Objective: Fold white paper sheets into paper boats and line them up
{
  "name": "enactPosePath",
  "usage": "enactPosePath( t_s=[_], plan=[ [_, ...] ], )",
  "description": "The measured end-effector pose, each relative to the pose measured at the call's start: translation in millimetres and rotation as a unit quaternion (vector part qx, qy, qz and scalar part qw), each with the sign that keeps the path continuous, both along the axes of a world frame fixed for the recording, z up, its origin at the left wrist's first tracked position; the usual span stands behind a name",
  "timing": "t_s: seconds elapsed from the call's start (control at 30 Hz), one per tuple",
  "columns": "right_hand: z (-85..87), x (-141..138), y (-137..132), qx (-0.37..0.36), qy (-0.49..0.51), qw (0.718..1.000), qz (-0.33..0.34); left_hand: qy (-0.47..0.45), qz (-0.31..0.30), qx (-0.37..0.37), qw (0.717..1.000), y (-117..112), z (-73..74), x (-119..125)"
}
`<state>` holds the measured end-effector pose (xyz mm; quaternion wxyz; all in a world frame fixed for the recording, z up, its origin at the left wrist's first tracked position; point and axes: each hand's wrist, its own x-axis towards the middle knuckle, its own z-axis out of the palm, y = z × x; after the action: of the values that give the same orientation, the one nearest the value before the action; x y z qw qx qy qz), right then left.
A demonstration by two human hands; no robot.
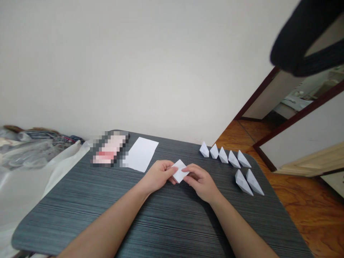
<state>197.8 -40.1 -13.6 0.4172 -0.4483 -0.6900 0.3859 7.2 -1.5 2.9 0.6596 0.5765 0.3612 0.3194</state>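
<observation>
A small square of folded white paper (179, 171) is held up between my two hands, one corner pointing away from me. My left hand (159, 175) pinches its left side, thumb on top and fingers beneath. On the right side, my right hand (200, 181) grips it between thumb and fingers. Several folded paper boats (223, 155) stand to the right in a row, with two more boats (243, 182) nearer to me. To the left of my hands lies a flat sheet of white paper (142, 154).
A dark wood-grain table (80, 200) carries everything and meets a pale wall (134, 71). A blurred-out pinkish object (110, 148) lies at its back left. Clear plastic and fabric (40, 150) are heaped beyond the left edge. A black strap (290, 46) hangs at the upper right.
</observation>
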Motion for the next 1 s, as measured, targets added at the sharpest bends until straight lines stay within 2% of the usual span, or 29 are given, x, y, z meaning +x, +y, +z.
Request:
enactPosePath(
  t_s=[0.1,0.17,0.33,0.6,0.87,1.0],
  plan=[
    [5.3,1.0,1.7,0.069,-0.05,0.996,0.028,0.001,0.002,0.002,1.0,-0.4,0.4,-0.4],
    [8.0,1.3,2.4,0.086,-0.069,0.993,0.037,-0.004,0.002,-0.006,1.0,-1.2,1.8,-0.5],
    [11.0,0.5,2.1,0.091,-0.08,0.992,0.031,-0.007,-0.02,-0.026,0.999,-2.6,5.1,-0.7],
    [11.0,-7.2,2.8,0.104,-0.065,0.992,-0.041,0.032,-0.075,0.004,0.997,-1.4,3.6,-1.3],
    [10.4,-10.3,3.3,0.116,-0.082,0.986,-0.085,0.029,-0.078,-0.012,0.996,-2.9,2.7,-0.5],
    [11.0,-9.0,2.5,0.117,-0.082,0.986,-0.084,0.015,-0.063,-0.001,0.998,-2.6,3.5,-0.7]
  ],
)
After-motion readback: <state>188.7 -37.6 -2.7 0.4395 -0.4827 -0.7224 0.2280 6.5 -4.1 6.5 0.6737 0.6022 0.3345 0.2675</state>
